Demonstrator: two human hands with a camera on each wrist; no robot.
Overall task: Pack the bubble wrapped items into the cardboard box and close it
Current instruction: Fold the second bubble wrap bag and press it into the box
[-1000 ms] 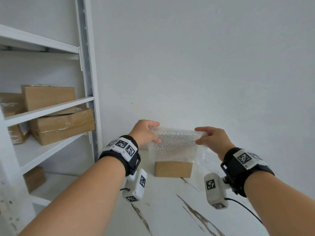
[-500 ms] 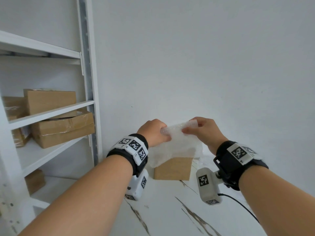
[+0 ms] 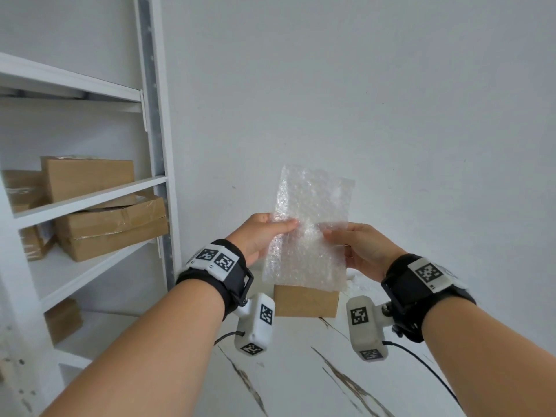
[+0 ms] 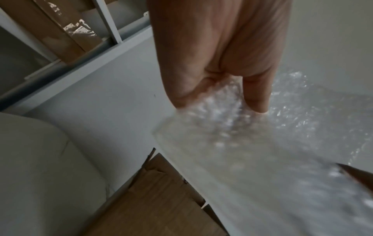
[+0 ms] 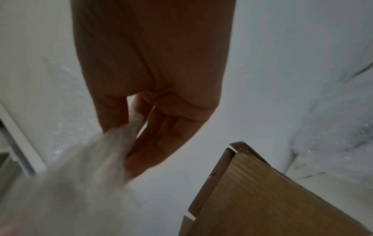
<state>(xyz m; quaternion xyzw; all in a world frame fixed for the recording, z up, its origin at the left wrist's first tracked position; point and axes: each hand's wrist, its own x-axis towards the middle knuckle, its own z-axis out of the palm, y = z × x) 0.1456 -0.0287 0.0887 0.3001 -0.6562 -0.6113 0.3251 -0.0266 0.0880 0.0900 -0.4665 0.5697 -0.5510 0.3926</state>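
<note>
A flat, translucent sheet of bubble wrap (image 3: 310, 233) is now held upright in the air, where half a second ago it was bunched low against the top of the small brown cardboard box (image 3: 305, 300). It has been lifted and spread out, and its upper edge now stands well above both hands. The left edge of the sheet is pinched by the left hand (image 3: 258, 236), thumb in front and fingers behind; in the left wrist view the wrap is seen caught between thumb and fingers. The right edge is pinched in the same way by the right hand (image 3: 365, 251). Nothing solid can be made out inside the wrap.

The box stands on the white marble-patterned table (image 3: 301, 371), near the far wall and directly below the sheet, and its loose flap corners are seen in both wrist views. More bubble wrap (image 5: 333, 143) lies on the table to the right of the box.

From this, the sheet is judged to be not yet packed; the box is still to be filled and closed. Brown cartons (image 3: 111, 227) are stacked on the white metal shelving (image 3: 90, 195) at the left.
</note>
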